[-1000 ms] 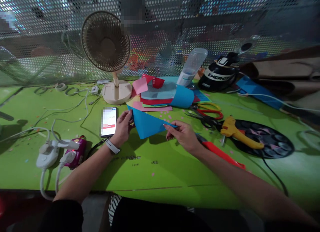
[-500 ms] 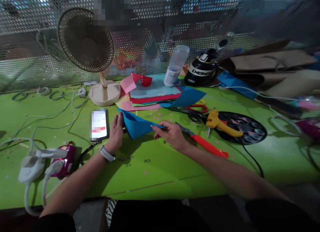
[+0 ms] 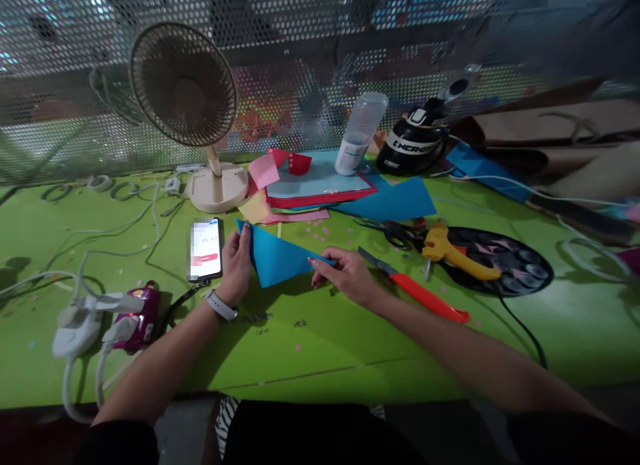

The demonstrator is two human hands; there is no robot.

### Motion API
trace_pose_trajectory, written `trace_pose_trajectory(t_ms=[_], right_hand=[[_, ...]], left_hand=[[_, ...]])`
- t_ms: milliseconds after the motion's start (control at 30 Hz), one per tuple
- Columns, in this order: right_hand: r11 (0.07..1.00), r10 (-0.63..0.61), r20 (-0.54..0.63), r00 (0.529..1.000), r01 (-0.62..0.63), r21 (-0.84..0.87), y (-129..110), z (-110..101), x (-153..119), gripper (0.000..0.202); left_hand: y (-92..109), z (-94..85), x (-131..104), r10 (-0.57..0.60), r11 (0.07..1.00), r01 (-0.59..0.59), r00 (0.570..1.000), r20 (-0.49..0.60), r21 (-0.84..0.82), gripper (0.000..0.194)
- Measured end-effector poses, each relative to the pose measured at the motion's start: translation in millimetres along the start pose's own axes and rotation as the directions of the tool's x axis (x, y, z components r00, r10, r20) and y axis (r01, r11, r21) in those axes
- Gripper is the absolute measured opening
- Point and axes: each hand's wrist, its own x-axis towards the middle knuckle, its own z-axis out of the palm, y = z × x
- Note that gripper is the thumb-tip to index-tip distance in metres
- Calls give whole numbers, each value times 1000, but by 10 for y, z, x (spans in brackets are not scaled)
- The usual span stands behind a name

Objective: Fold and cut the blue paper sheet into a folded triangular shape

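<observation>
A blue sheet of paper (image 3: 280, 257), roughly triangular, is held above the green table between both hands. My left hand (image 3: 237, 261) pinches its upper left corner, thumb on the front face. At the right tip, my right hand (image 3: 345, 273) grips the paper between thumb and fingers. Just right of that hand lies a utility knife (image 3: 425, 297) with a red-orange handle. Behind it are black-bladed scissors (image 3: 395, 235) and a yellow glue gun (image 3: 457, 255) on a dark oval tray. Another blue sheet (image 3: 395, 201) rests farther back.
A phone (image 3: 206, 248) lies left of my left hand, near a purple power adapter (image 3: 143, 315) with white plugs and cables. Behind stand a fan (image 3: 215, 185), a stack of coloured paper (image 3: 320, 197), a clear bottle (image 3: 361, 135) and a black jug (image 3: 415, 141).
The blue paper, bowed before, is now flatter and turned with its face toward me. Both hands keep their grips. The whole view has shifted slightly, so things appear farther right.
</observation>
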Motion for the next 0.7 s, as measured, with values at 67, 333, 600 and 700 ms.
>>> trace_pose_trajectory(t_ms=[67, 333, 600, 700], right_hand=[[999, 2, 34, 999, -1, -46, -1, -32, 6, 32], [996, -84, -29, 996, 84, -5, -118, -155, 111, 27], [988, -148, 14, 989, 149, -50, -90, 35, 63, 24], [992, -125, -6, 992, 124, -21, -67, 57, 52, 23]], left_hand=[[-18, -16, 15, -16, 1000, 16, 1000, 15, -26, 49], [40, 57, -187, -317, 931, 365, 811, 491, -2, 43], [-42, 180, -447, -328, 938, 319, 693, 642, 134, 39], [-49, 182, -460, -343, 932, 330, 666, 662, 151, 39]])
